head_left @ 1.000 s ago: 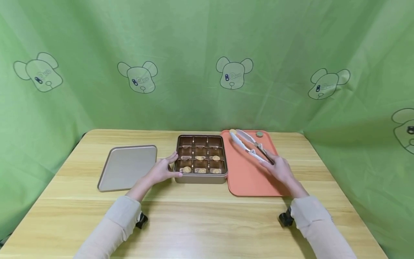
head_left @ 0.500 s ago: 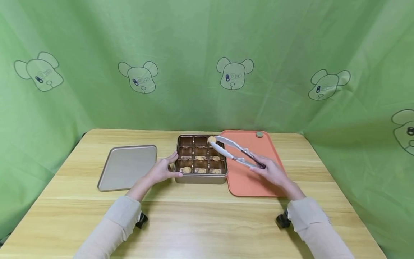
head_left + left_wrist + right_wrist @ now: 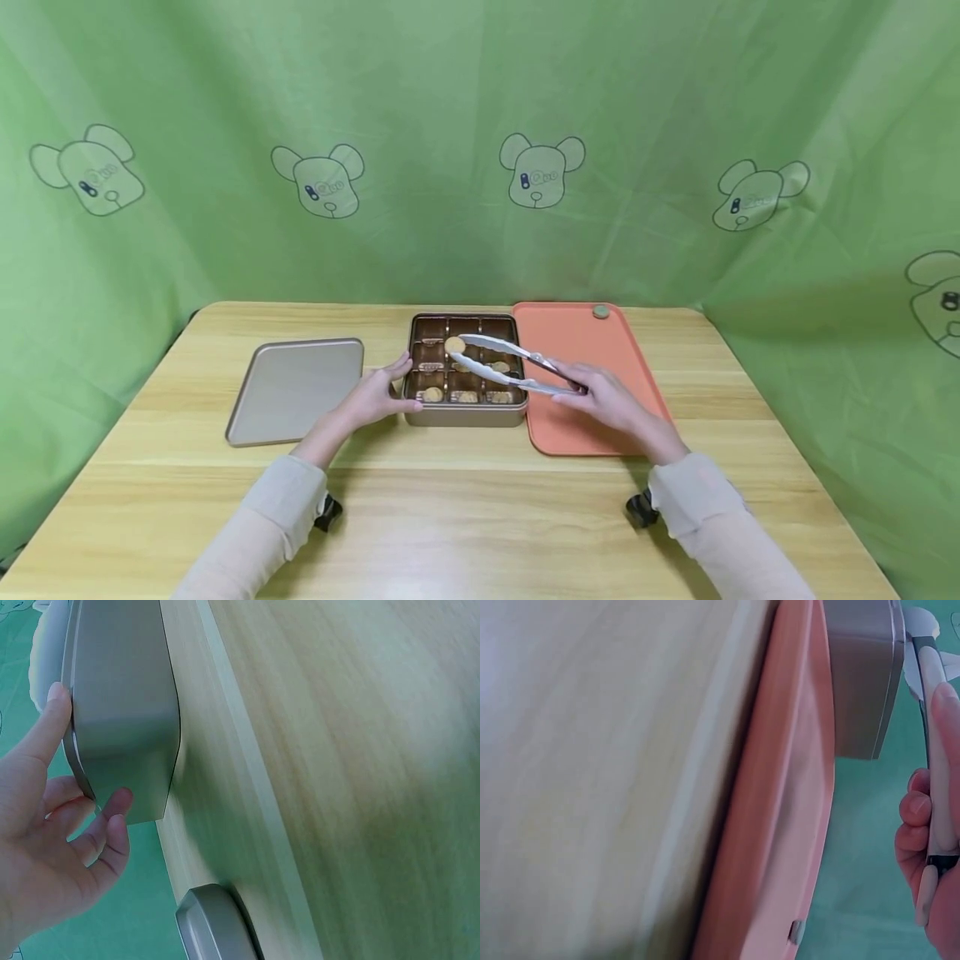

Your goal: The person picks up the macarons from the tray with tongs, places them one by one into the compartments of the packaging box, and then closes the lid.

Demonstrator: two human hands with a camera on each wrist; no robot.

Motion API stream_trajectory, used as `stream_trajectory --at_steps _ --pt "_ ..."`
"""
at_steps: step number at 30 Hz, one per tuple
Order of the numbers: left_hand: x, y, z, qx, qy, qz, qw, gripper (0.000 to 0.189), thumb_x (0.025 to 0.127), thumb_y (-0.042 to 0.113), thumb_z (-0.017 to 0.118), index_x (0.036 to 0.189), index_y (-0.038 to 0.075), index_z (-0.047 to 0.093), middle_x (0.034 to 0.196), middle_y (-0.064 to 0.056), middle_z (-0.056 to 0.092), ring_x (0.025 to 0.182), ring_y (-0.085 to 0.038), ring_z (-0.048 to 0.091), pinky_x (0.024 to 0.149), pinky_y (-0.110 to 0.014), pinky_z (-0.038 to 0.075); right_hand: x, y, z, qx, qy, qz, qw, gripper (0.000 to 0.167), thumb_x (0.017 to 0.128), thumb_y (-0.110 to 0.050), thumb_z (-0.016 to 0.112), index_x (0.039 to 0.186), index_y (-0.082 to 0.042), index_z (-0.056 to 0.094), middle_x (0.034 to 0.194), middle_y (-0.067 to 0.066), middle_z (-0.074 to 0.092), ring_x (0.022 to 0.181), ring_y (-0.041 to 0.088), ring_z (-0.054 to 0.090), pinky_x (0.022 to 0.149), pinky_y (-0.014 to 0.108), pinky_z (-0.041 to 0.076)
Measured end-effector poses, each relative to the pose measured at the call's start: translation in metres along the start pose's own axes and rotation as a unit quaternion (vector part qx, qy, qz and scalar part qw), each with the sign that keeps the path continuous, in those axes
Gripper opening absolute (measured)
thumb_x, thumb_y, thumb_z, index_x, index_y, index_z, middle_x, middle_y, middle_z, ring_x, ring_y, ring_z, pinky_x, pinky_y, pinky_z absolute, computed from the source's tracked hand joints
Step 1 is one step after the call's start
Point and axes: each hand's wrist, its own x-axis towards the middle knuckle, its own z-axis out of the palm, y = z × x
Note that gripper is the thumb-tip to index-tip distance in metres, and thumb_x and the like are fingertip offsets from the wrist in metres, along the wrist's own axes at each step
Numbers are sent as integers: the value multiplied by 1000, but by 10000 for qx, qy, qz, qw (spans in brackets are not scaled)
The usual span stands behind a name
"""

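My left hand (image 3: 377, 395) holds the front left corner of a brown-gold metal box (image 3: 465, 415), its thumb at the front rim and fingers on the left side. The box has a grid of dark compartments; several in the front and middle rows contain pale round cookies (image 3: 432, 394). My right hand (image 3: 606, 406) grips the handles of white-tipped tongs (image 3: 491, 377). At the tongs' tips a tan round cookie (image 3: 454, 345) is held above the box, near the middle column. The right wrist view shows fingers curled round the tongs (image 3: 935, 750).
Right of the box, touching or very near it, lies an orange tray (image 3: 577, 433). A small green disc (image 3: 601, 312) sits at its far right corner. A flat metal lid (image 3: 300, 392) lies to the left on the wooden table (image 3: 450, 525). Behind hangs a green curtain (image 3: 420, 242).
My right hand has moved left with the tongs, carrying the cookie from the orange tray's far left corner to above the box. The left hand has stayed at the box.
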Motion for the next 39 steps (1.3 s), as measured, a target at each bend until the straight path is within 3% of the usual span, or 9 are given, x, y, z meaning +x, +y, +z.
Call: stream_trajectory --at_steps 5,11,15,23,33,39 --pt "-1 0 0 -11 26 44 10000 86 72 31 75 137 -5 31 148 -16 20 38 -7 31 41 -22 39 8 -8 5 -192 -68 -187 9996 56 84 -34 65 132 -13 49 65 -6 42 61 10 38 56 25 35" --pt "-1 2 2 -50 -67 27 10000 86 73 31 74 138 -4 30 148 -16 18 39 -7 32 41 -22 39 13 -14 14 -230 -177 -196 9994 61 82 -35 66 135 -13 45 76 -1 53 67 12 43 62 28 38" --pt "-1 4 2 -123 -66 48 9999 86 73 31 74 138 -4 30 149 -16 18 39 -6 32 40 -21 38 13 -15 15 -139 -162 -88 9997 64 82 -37 66 137 -15 42 68 -3 44 61 11 38 59 27 37" --pt "0 4 -1 -161 -54 38 9998 85 73 29 74 138 -5 29 149 -17 17 39 -7 30 39 -20 36 8 -6 9 33 141 -112 9998 56 82 -27 68 132 -9 49 66 -4 42 61 11 37 55 24 35" --pt "-2 3 -2 -108 -52 11 9999 85 73 30 74 137 -6 30 149 -17 17 39 -7 31 40 -22 39 -9 16 -8 97 620 331 9975 59 83 -26 67 133 -4 46 67 -1 41 59 12 35 53 24 32" --pt "-2 3 -2 -56 -33 31 10000 86 73 31 74 137 -5 30 149 -17 18 38 -7 30 47 -23 42 -19 30 -14 -340 1195 627 9903 58 81 -22 70 128 3 48 64 1 42 58 14 35 51 26 32"
